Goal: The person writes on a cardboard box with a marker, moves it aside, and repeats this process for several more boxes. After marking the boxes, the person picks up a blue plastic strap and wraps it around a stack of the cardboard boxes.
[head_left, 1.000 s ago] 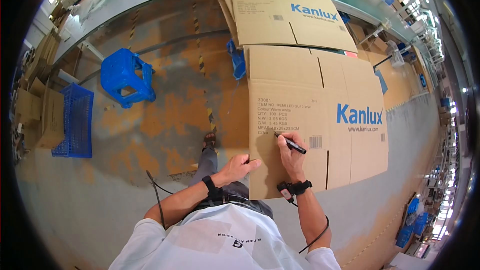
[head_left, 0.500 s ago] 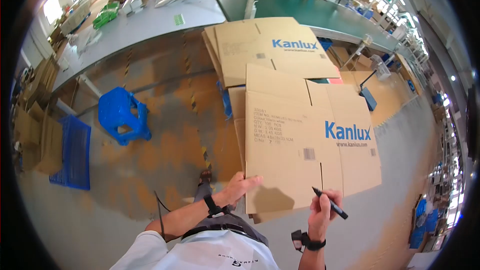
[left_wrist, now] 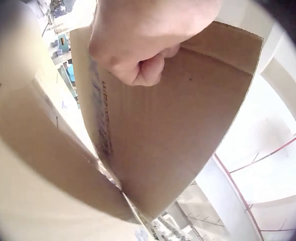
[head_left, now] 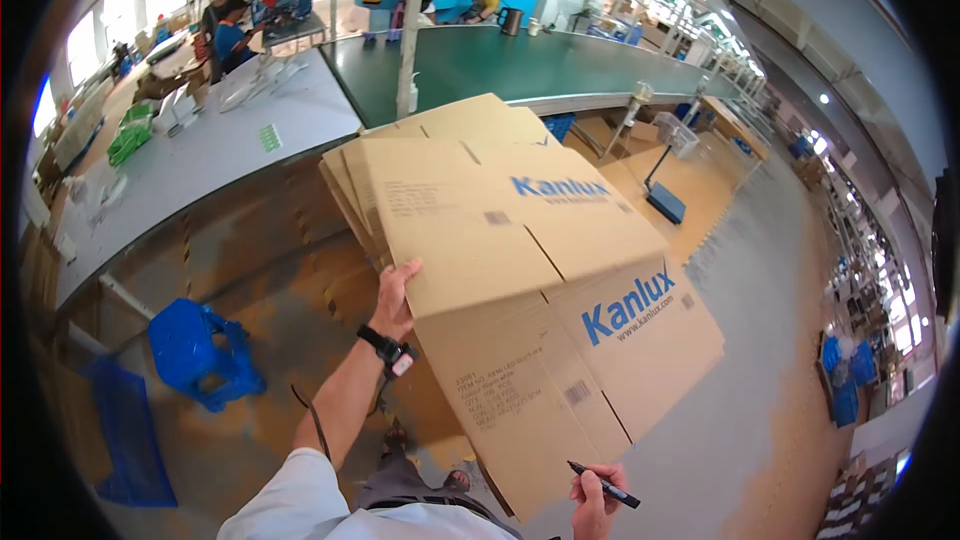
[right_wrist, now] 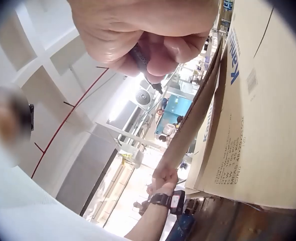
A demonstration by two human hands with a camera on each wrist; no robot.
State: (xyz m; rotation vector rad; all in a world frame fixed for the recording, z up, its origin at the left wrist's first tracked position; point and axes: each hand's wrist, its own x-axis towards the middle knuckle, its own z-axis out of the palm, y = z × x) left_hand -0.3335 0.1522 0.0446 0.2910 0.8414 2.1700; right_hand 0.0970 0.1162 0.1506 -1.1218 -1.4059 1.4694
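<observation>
Flat cardboard cartons printed "Kanlux" lie in an overlapping pile in the head view. My left hand (head_left: 393, 302) grips the left edge of an upper carton (head_left: 470, 240), which is lifted at a slant; in the left wrist view the curled left hand (left_wrist: 150, 37) holds the raised cardboard (left_wrist: 173, 120). Below it lies another carton (head_left: 520, 410) with printed text lines. At that carton's lower right corner, my right hand (head_left: 596, 505) holds a black marker (head_left: 606, 486), tip uncovered, off the cardboard. The right wrist view shows the marker (right_wrist: 144, 65) between the fingers of the right hand (right_wrist: 148, 30).
A blue stool (head_left: 203, 352) and a blue crate (head_left: 132, 435) stand on the floor at left. Behind the cartons are a white table (head_left: 215, 145) and a green conveyor belt (head_left: 450, 70). A platform scale (head_left: 665, 203) stands at right. People are in the back.
The left hand has moved up from the lower carton's edge to the upper carton and lifted its edge. The right hand, with the marker, has come off the writing area toward the lower right corner.
</observation>
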